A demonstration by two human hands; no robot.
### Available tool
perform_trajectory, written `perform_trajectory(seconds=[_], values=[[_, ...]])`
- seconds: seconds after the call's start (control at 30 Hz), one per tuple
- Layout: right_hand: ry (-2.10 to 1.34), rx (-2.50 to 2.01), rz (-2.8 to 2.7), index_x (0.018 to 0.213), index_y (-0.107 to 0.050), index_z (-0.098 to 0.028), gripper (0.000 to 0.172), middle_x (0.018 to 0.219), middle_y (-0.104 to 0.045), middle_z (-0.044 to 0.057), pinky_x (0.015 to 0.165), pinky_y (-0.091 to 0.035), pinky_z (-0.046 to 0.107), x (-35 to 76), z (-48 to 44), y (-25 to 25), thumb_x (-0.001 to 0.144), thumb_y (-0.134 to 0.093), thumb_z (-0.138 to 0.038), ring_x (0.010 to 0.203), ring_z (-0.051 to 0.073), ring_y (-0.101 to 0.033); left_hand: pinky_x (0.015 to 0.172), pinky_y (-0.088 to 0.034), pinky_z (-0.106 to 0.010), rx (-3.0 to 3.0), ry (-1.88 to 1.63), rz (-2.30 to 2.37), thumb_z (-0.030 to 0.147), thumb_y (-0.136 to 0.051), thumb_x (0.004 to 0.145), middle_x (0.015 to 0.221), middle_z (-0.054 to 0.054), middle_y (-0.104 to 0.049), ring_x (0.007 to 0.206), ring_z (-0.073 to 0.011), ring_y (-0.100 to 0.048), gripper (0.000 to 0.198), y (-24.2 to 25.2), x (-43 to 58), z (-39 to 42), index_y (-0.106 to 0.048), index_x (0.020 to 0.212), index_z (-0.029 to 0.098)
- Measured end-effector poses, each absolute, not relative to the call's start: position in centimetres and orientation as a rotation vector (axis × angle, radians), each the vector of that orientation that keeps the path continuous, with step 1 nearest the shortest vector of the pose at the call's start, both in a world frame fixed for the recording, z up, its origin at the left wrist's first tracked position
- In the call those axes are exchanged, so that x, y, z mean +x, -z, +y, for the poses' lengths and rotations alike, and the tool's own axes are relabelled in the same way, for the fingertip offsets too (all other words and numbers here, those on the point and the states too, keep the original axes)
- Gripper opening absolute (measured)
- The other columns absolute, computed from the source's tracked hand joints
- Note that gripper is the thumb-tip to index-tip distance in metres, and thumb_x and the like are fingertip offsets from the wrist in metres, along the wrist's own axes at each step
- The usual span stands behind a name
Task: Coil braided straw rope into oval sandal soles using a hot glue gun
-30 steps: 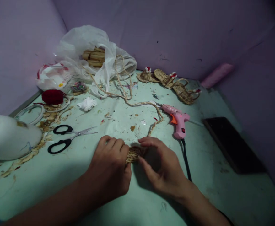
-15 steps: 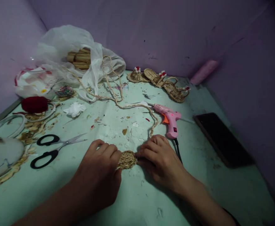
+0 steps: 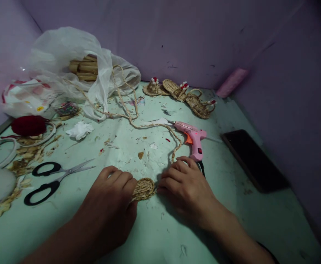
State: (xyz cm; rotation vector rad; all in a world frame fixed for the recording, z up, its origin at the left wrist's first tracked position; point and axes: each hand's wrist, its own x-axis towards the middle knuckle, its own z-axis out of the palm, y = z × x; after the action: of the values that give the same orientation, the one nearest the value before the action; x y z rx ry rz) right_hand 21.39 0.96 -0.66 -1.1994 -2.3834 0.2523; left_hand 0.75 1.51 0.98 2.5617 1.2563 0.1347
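My left hand (image 3: 112, 200) is closed on the left side of a small oval coil of braided straw rope (image 3: 144, 189). Its fingers and thumb cover that end of the coil. Just right of the coil, my right hand (image 3: 184, 183) is closed, its fingertips pinched close to the coil's edge. A length of braided rope (image 3: 177, 145) runs from the back of the table down into the right hand's fingers, where its end is hidden. Beyond the right hand lies a pink glue gun (image 3: 195, 137), nozzle pointing left.
Black-handled scissors (image 3: 57, 179) lie open at left. Behind are crumpled tissue (image 3: 79, 130), red yarn (image 3: 28, 125) and a white plastic bag (image 3: 67, 44) with straw bundles. Several small woven slippers (image 3: 174, 90) with beads line the wall. A dark phone (image 3: 254, 159) lies at right.
The view has shifted slightly, so the table things sit further left. My right fingertips have drawn a little away from the coil's edge. The left hand keeps its hold.
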Motion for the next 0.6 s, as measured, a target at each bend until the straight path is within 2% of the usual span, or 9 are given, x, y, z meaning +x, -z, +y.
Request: perform_trajectory(seconds=[0.1,0.2,0.3,0.4,0.6], values=[[-0.201,-1.214,-2.406,0.074,-0.066,-0.019,0.012,0.074,-0.069,0.001,0.088,-0.032,0.044,21.2,1.04,0.9,0.082,-0.058,-0.017,0.074,0.019,-0.054,0.079,-0.041,-0.047,2.569,-0.165,1.27,0.01,-0.045,0.071,0.075,-0.005,-0.059,0.073,-0.022,-0.049,0.017,-0.87,0.79,1.52,-0.059,0.074,0.019],[-0.247,-1.229,-2.405,0.073,-0.065,-0.018,0.011,0.073,-0.068,0.002,0.088,-0.033,0.044,21.24,1.01,0.66,0.081,-0.058,-0.017,0.074,0.019,-0.054,0.077,-0.041,-0.047,2.562,-0.182,1.283,0.011,-0.045,0.071,0.075,-0.006,-0.06,0.073,-0.0227,-0.049,0.016,-0.75,0.82,1.52,-0.059,0.073,0.018],[-0.371,-1.249,-2.334,0.072,-0.064,-0.019,0.013,0.071,-0.068,0.002,0.081,-0.036,0.04,21.64,1.01,0.31,0.083,-0.059,-0.024,0.073,0.019,-0.055,0.078,-0.041,-0.047,2.559,-0.194,1.293,0.012,-0.045,0.071,0.074,-0.004,-0.06,0.073,-0.0223,-0.05,0.015,-0.61,0.68,1.55,-0.059,0.072,0.019],[-0.45,-1.272,-2.238,0.08,-0.067,-0.018,0.015,0.071,-0.068,0.003,0.07,-0.036,0.035,22.02,1.01,0.33,0.086,-0.054,-0.024,0.069,0.017,-0.055,0.082,-0.04,-0.046,2.569,-0.22,1.283,0.012,-0.046,0.07,0.075,-0.003,-0.061,0.074,-0.0209,-0.052,0.016,-0.46,0.43,1.6,-0.059,0.075,0.02],[-0.263,-1.297,-2.274,0.075,-0.071,-0.022,0.017,0.063,-0.062,0.001,0.064,-0.028,0.034,21.22,0.7,0.94,0.079,-0.056,-0.017,0.063,0.016,-0.047,0.087,-0.038,-0.048,2.59,-0.201,1.277,0.014,-0.045,0.072,0.08,-0.002,-0.063,0.076,-0.0208,-0.054,0.017,-0.26,0.26,1.52,-0.059,0.079,0.02]])
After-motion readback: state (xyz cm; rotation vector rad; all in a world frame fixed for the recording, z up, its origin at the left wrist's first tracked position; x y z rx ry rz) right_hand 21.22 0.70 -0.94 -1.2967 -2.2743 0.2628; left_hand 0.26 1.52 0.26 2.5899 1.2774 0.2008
